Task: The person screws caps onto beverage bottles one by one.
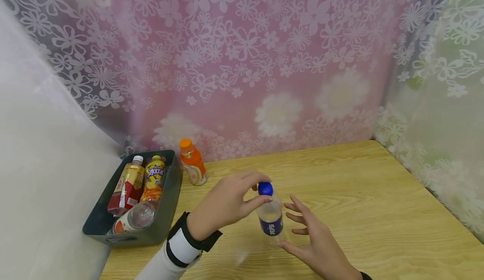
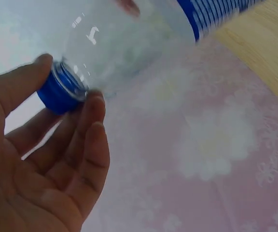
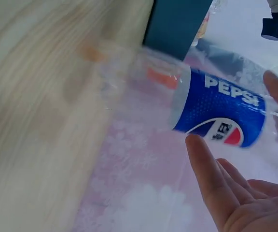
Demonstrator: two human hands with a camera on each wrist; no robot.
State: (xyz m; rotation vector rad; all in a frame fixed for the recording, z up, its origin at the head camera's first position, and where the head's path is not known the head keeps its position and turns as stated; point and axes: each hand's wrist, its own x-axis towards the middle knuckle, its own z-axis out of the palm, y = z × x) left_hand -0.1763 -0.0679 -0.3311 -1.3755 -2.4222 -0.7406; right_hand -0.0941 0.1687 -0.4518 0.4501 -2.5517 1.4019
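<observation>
A clear plastic Pepsi bottle (image 1: 271, 226) with a blue label stands out in front of me, over the wooden table. My left hand (image 1: 230, 202) pinches its blue cap (image 2: 61, 92) between thumb and fingers from above. In the left wrist view the cap sits on the bottle's neck. My right hand (image 1: 319, 242) is spread beside the bottle, its fingers parted and loosely bent. In the right wrist view a fingertip (image 3: 193, 140) lies right at the lower edge of the Pepsi label (image 3: 223, 111). No liquid shows inside the bottle.
A dark green bin (image 1: 172, 206) at the left holds a red-and-gold bottle (image 1: 126, 185), a yellow iced tea bottle (image 1: 153, 179) and a clear bottle (image 1: 140, 216). An orange bottle (image 1: 193, 162) stands just right of it. A pink floral curtain (image 1: 245, 61) hangs behind the wooden table (image 1: 363, 187).
</observation>
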